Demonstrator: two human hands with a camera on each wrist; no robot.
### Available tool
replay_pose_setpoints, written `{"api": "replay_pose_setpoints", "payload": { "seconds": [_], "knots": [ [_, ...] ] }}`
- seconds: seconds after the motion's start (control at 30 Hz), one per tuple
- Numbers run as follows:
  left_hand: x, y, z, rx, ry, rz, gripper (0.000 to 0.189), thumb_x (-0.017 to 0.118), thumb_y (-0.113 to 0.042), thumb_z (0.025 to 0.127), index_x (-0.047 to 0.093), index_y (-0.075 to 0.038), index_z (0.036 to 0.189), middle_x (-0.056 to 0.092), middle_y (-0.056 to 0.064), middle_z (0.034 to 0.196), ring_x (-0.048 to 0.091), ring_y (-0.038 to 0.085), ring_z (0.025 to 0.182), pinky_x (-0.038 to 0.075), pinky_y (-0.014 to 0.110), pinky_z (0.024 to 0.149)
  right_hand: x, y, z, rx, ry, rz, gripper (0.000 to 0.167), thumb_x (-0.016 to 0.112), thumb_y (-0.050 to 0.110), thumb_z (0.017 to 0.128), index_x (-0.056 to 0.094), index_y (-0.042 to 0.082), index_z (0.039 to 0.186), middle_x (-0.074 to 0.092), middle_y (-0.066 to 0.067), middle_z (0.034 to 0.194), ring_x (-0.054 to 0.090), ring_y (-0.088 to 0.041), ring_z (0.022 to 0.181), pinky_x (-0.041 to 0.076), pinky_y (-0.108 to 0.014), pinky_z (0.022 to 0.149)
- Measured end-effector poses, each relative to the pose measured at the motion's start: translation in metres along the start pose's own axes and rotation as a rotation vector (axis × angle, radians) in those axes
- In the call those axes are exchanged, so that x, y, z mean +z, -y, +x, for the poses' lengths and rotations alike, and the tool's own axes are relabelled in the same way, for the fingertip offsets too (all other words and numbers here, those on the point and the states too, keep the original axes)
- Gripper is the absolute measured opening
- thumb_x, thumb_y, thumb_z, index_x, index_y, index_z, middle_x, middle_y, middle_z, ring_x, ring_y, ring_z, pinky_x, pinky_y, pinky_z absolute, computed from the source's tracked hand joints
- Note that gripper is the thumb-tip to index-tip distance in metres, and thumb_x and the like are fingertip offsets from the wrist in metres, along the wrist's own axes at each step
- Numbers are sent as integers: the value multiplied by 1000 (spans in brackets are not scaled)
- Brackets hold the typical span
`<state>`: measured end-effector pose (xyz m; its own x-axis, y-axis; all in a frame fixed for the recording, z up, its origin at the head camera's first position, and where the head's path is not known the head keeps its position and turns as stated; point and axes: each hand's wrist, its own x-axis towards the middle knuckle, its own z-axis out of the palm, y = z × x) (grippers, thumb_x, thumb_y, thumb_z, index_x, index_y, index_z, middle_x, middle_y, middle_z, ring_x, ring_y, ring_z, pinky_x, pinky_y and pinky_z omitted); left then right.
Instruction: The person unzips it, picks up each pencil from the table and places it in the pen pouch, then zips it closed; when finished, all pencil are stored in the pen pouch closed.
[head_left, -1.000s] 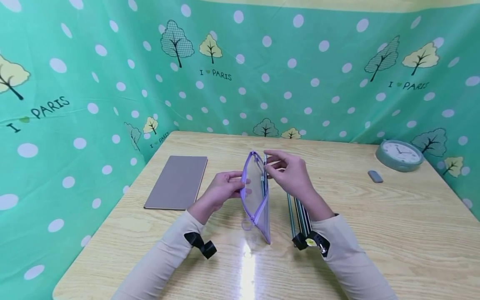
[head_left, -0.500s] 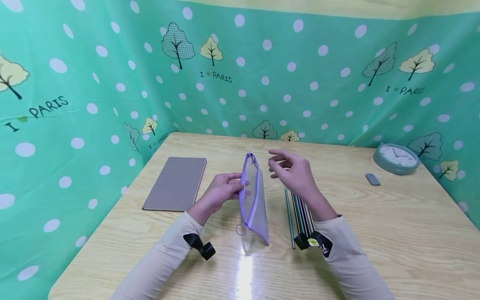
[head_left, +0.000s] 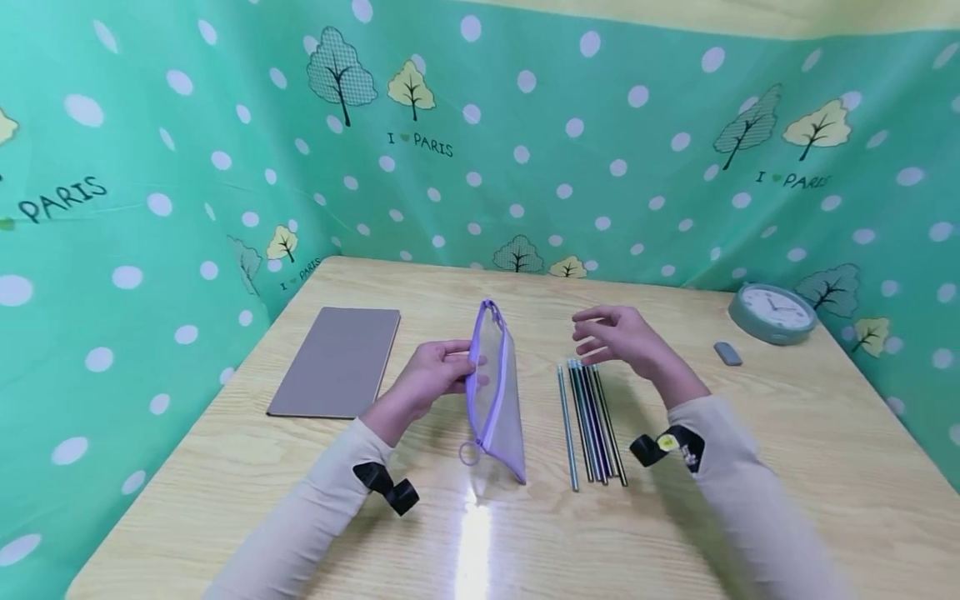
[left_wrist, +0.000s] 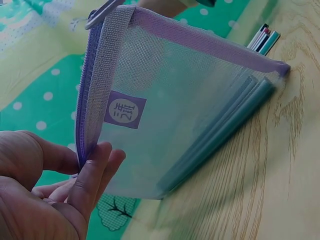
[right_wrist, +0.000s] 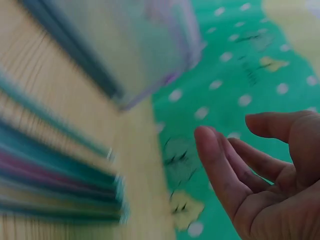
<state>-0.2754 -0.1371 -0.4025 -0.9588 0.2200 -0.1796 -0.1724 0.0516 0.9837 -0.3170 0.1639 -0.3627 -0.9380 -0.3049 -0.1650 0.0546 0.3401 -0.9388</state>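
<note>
My left hand (head_left: 435, 375) pinches the zipped edge of a see-through mesh pencil case (left_wrist: 160, 100) with purple trim, holding it upright on its long side with the mouth parted. Through the mesh in the left wrist view, several pencils (left_wrist: 215, 140) lie along the bottom. My right hand (head_left: 618, 340) is off the case, its fingers loosely bent and holding nothing, above the far ends of a bundle of pencils (head_left: 592, 425) on the table. One teal pencil (head_left: 567, 429) lies slightly apart, between the bundle and the case.
A grey-brown notebook (head_left: 337, 362) lies left of the left hand. At the right back are a round green clock (head_left: 772, 313) and a small grey eraser-like block (head_left: 727, 353). A green dotted curtain (head_left: 525, 183) hangs behind the wooden table (head_left: 675, 517).
A second ago my right hand held a pencil at the case's mouth; the pencil went inside. The right hand has let go and moved right over the bundle. The left hand keeps its pinch.
</note>
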Motion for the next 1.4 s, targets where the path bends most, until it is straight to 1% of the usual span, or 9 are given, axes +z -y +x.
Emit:
{"api": "replay_pose_setpoints", "payload": {
  "seconds": [0.1, 0.27, 0.37, 0.5, 0.77, 1.0, 1.23, 1.3, 1.4],
  "knots": [
    [-2, -2, 0, -4, -5, -1, 44, 60, -2, 102, 52, 11, 143, 72, 27, 119, 75, 12, 81, 65, 31, 83, -15, -12, 8, 86, 49, -137, 50, 54, 9, 105, 42, -16, 147, 57, -38, 131, 72, -24, 94, 66, -34, 81],
    [-3, -2, 0, -6, 2, -12, 43, 59, -1, 102, 52, 12, 143, 72, 27, 119, 75, 11, 80, 65, 30, 83, -25, -27, 16, 197, 72, -367, 49, 60, 5, 100, 47, -16, 143, 70, -23, 96, 70, -20, 75, 67, -37, 73],
    [-1, 0, 1, -3, 17, -14, 42, 59, 0, 102, 52, 13, 142, 72, 27, 118, 75, 10, 80, 65, 29, 82, -25, -34, 18, 229, 69, -457, 47, 63, 4, 99, 51, -15, 140, 69, -16, 80, 69, -17, 67, 67, -36, 68],
    [0, 1, 2, 0, 26, -8, 44, 59, -1, 102, 51, 13, 143, 72, 27, 118, 75, 11, 82, 65, 29, 82, -18, -40, 20, 227, 69, -525, 46, 65, 1, 95, 54, -15, 136, 71, -17, 78, 70, -17, 65, 67, -35, 65],
    [0, 2, 0, 6, 46, -12, 44, 59, 0, 102, 50, 14, 143, 67, 31, 127, 77, 18, 88, 64, 35, 88, -6, -46, 20, 223, 22, -589, 36, 68, -1, 92, 63, -13, 125, 72, -16, 77, 70, -16, 60, 66, -32, 60],
    [-1, -2, -3, 0, 31, -6, 45, 58, 3, 101, 49, 13, 144, 65, 31, 130, 77, 20, 90, 65, 33, 85, -3, -44, 20, 206, -2, -582, 33, 69, -3, 90, 65, -13, 121, 72, -18, 79, 72, -19, 59, 66, -32, 59],
    [0, -4, -3, -11, 32, -5, 45, 58, 1, 102, 49, 12, 145, 66, 31, 130, 77, 20, 91, 64, 33, 86, -1, -49, 18, 185, -40, -577, 34, 72, -2, 87, 67, -10, 120, 73, -16, 73, 70, -17, 56, 65, -32, 57],
    [0, -4, -4, -12, 34, -10, 45, 58, 2, 102, 49, 13, 144, 66, 30, 130, 77, 20, 90, 64, 33, 86, -3, -49, 16, 180, -42, -568, 35, 71, -2, 87, 67, -10, 121, 73, -17, 76, 71, -18, 58, 65, -32, 58],
    [-1, -4, -4, -10, 41, -15, 44, 58, 2, 102, 50, 13, 144, 66, 30, 130, 77, 19, 90, 64, 33, 86, -7, -44, 12, 182, -56, -483, 38, 68, -2, 90, 63, -11, 127, 73, -22, 89, 72, -19, 64, 66, -35, 63]
  ]
}}
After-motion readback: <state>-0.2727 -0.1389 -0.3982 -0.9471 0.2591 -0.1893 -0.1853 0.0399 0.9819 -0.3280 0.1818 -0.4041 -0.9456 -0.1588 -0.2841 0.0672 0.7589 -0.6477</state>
